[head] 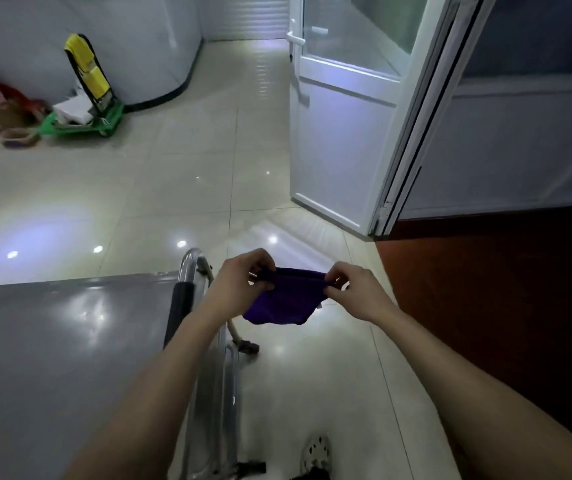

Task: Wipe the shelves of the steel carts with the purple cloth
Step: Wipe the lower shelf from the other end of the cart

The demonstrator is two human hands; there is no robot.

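While standing at the end of the steel cart (52,358), holding the purple cloth (281,303) up in the air with both hands. Pinching one top corner with the left hand (243,275), with fingers curled tight on it. Pinching the other top corner with the right hand (350,289) in the same way. Hiding both corners inside the fingers. Stretching the top edge long from left to right, and letting the rest hang down in a soft, baggy shape. Keeping the cloth over the shiny floor (173,188), just to the right of the cart's bent handle (191,268), not touching the cart. Seeing only the grey top shelf of the cart, cut off at the left and bottom edges and covering whatever is under it. Seeing a spotted shoe (315,448) at the bottom edge, partly cut off. Seeing a green trolley (80,123) far back on the left, beside a blurry pile too fuzzy to name. Seeing a white door (340,133) standing open on the right.
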